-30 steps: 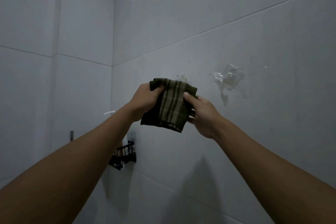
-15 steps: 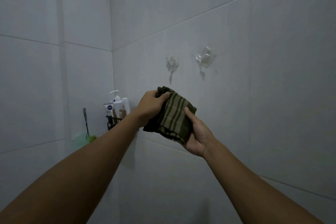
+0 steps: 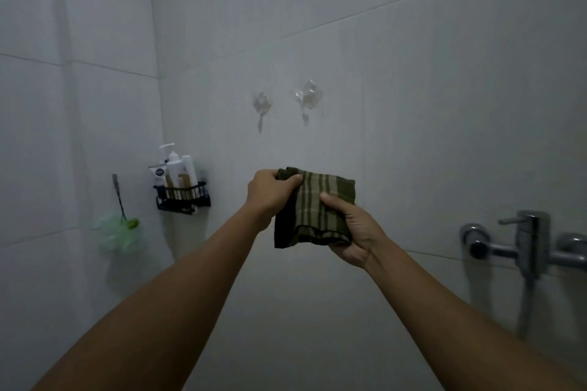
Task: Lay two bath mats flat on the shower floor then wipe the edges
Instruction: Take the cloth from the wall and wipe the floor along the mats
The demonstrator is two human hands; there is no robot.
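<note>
Holding a folded cloth (image 3: 313, 209) in front of the tiled shower wall (image 3: 413, 136), both hands grip it at chest height between the outstretched forearms. The cloth is woven fabric, dark green with paler olive stripes, folded into a rough square with layered edges at the bottom. The left hand (image 3: 270, 192) pinches the upper left corner, thumb over the top fold. The right hand (image 3: 352, 232) supports the lower right portion from beneath, thumb pressed on the striped face. The wall consists of large, smooth, glossy pale tiles with thin grout lines. A black wire caddy (image 3: 182, 198) mounted near the corner holds white bottles (image 3: 178, 168), one with a pump, and a tube. A green mesh sponge (image 3: 119, 233) hangs from a hook to its left. Two clear adhesive hooks (image 3: 308, 98) sit above the cloth. A chrome mixer tap (image 3: 524, 241) projects at the right.
</note>
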